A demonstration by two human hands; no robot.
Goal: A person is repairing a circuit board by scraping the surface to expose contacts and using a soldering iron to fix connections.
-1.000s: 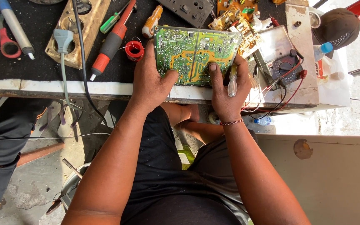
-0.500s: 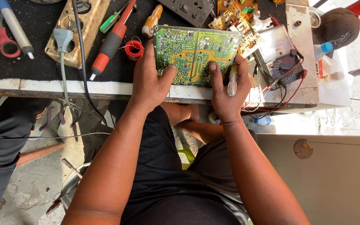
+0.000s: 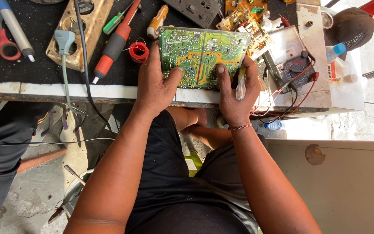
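board: green rectangular printed circuit board [image 3: 202, 56], solder side up, orange-yellow traces | place: front edge of black-topped worktop [image 3: 44, 69] | hands: left hand [image 3: 156, 84] and right hand [image 3: 234, 93] clamped on board's lower corners, thumbs on top

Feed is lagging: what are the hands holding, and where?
Both hold the green circuit board by its near edge: left hand, right hand.

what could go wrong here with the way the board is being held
The green circuit board is gripped by both thumbs on its solder side, so sharp joints might prick skin. The right hand also pinches a clear-handled screwdriver, which could slip or scratch traces. Meter leads trail near the bench edge and might snag.
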